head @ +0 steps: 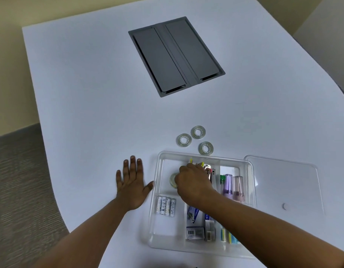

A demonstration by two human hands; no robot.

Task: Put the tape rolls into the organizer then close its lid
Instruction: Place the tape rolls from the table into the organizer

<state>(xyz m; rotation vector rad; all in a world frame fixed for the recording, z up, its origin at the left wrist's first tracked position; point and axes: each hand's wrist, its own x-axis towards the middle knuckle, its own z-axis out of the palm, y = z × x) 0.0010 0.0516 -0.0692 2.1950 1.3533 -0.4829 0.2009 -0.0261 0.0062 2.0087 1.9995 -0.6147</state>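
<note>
A clear plastic organizer (157, 192) stands open on the white table, with several compartments. Inside its far left compartment my right hand (194, 183) is curled over a clear tape roll (173, 181), fingers on it. Three more clear tape rolls lie on the table just beyond the organizer: one at the left (184, 140), one farther back (198, 132), one nearest the rim (205, 148). The clear lid (295, 182) lies flat to the right of the organizer. My left hand (131, 183) rests flat on the table, thumb against the organizer's left wall.
The organizer holds several batteries (165, 206), boxes (195, 225), small bottles (234, 187) and clips. A grey cable hatch (176, 55) is set into the table farther back. The table edge curves away at the right and at the near left.
</note>
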